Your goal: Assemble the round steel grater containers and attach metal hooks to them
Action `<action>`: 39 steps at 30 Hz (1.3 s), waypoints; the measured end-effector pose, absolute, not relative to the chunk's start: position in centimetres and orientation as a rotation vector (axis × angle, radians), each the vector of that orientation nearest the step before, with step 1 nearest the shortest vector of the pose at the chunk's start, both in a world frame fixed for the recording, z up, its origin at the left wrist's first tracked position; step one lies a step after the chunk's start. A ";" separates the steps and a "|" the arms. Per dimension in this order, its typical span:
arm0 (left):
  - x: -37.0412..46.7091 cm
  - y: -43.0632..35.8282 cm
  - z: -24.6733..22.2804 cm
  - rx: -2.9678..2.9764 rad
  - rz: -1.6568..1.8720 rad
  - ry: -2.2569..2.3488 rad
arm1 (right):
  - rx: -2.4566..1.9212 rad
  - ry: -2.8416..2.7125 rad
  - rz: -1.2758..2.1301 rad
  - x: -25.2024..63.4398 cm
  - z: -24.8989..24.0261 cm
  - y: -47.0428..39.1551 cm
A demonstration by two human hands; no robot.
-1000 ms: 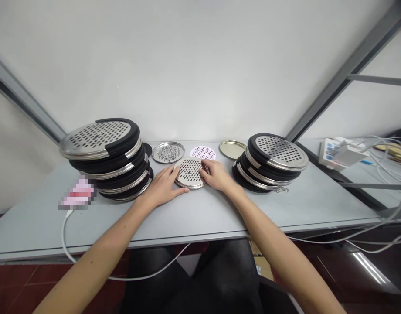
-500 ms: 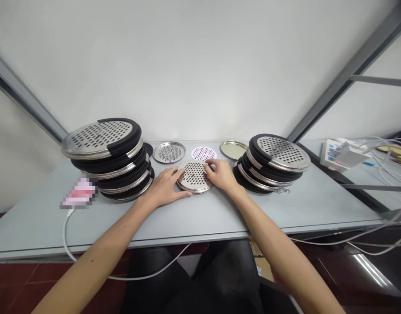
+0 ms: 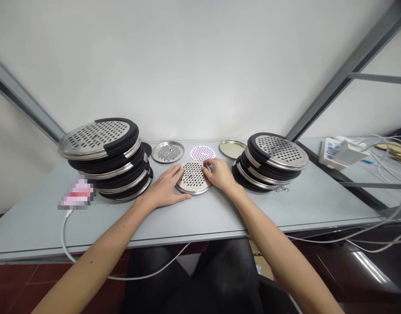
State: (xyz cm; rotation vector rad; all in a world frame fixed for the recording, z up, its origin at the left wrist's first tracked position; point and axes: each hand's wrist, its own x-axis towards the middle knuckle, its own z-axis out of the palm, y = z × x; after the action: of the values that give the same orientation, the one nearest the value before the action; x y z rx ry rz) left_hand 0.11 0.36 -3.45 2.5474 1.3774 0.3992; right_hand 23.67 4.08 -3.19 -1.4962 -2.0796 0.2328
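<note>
A round perforated metal disc lies flat on the grey table in front of me. My left hand rests on the table with fingers curled around the disc's left rim. At the right rim, my right hand grips the disc with its fingertips. Behind the disc lie a second perforated metal disc, a white perforated disc and a plain gold-coloured lid.
A tall stack of black-rimmed perforated discs stands at the left, a lower stack at the right. A blurred pink item with a white cable lies left. A white box and cables sit far right.
The disc and both hands have shifted only slightly; my right fingers have adjusted along the disc's right rim.
</note>
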 end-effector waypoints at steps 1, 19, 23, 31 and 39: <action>0.1 0.4 -3.5 2.548 0.391 1.375 | -1.506 -2.082 0.241 23.7 -3.2 4.1; 0.6 0.1 -3.0 2.516 0.658 1.184 | -1.471 -1.909 0.400 23.5 -2.8 3.9; 0.7 0.1 -3.1 2.521 0.703 1.118 | -1.467 -1.893 0.403 23.5 -2.7 3.8; 0.8 0.2 -3.6 2.411 0.590 1.356 | -1.479 -1.892 0.405 23.7 -2.7 3.9; 1.0 0.1 -3.3 2.443 0.619 1.316 | -1.453 -1.878 0.401 23.8 -3.0 4.0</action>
State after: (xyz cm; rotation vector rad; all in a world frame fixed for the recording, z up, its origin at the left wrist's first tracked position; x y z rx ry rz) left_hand 0.98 0.14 -3.34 2.4433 1.3160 0.6194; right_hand 23.85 4.03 -2.99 -1.4533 -1.8779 0.4012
